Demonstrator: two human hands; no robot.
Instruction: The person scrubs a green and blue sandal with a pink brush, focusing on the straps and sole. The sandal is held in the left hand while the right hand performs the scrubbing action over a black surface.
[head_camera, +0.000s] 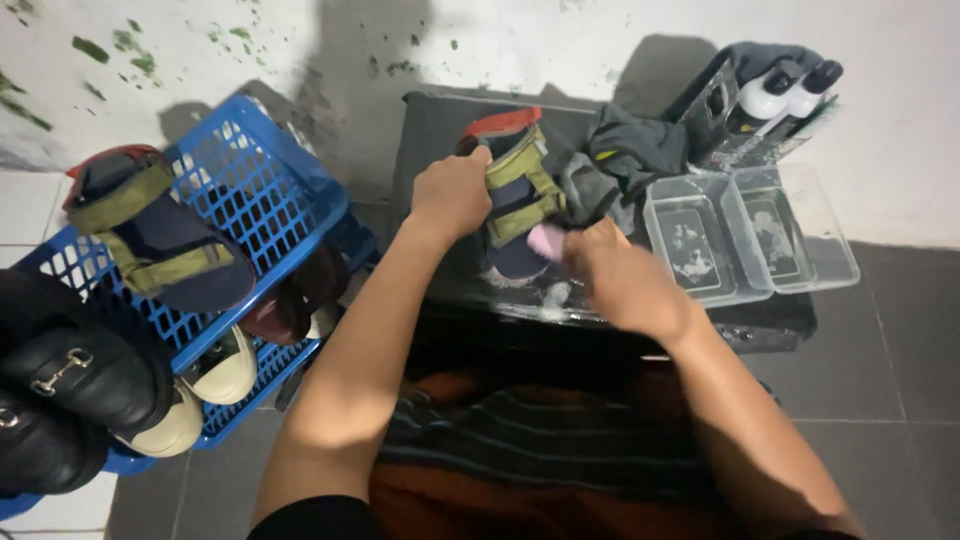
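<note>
A dark sandal with olive straps (516, 195) is held on a dark counter (440, 130) near the middle of the scene, its toe end pointing toward the near side. It is gripped at its left edge by the left hand (450, 193), whose fingers are closed around it. A small pink pad (546, 241) is pinched in the right hand (612, 272), which is closed on it and pressed against the near right part of the sandal. White foam is seen on the counter just below the sandal. A grey cloth (625, 150) is bunched just right of the sandal, and two clear plastic tubs (745, 235) are set side by side further right. Two white bottles with black caps (785, 95) are stood in a rack at the far right. At the left, a blue plastic basket (265, 195) is filled with shoes, a matching sandal (150, 230) lying on top.
</note>
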